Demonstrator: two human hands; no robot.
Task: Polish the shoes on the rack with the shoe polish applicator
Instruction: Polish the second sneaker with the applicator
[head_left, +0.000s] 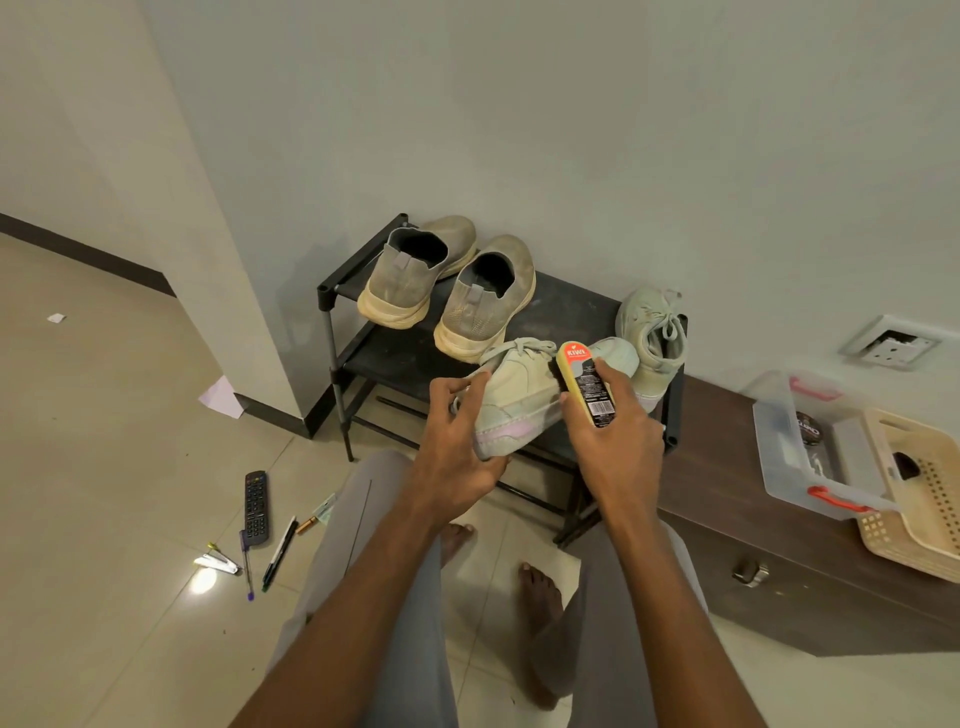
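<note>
My left hand (457, 441) grips the heel end of a pale green sneaker (524, 395) with a pink sole patch, held in front of the black shoe rack (561, 306). My right hand (615, 436) holds the yellow and red shoe polish applicator (584, 382), whose dark sponge side touches the sneaker's side. The matching pale green sneaker (652, 343) leans at the rack's right end. A pair of beige slip-on shoes (452, 283) stands on the rack's top shelf at the left.
A brown cabinet (779, 561) to the right carries a clear plastic box (810, 447) with a polish tin and a cream basket (919, 499). A remote control (256, 508), pens and small items lie on the tiled floor at left. My bare feet (540, 597) are below.
</note>
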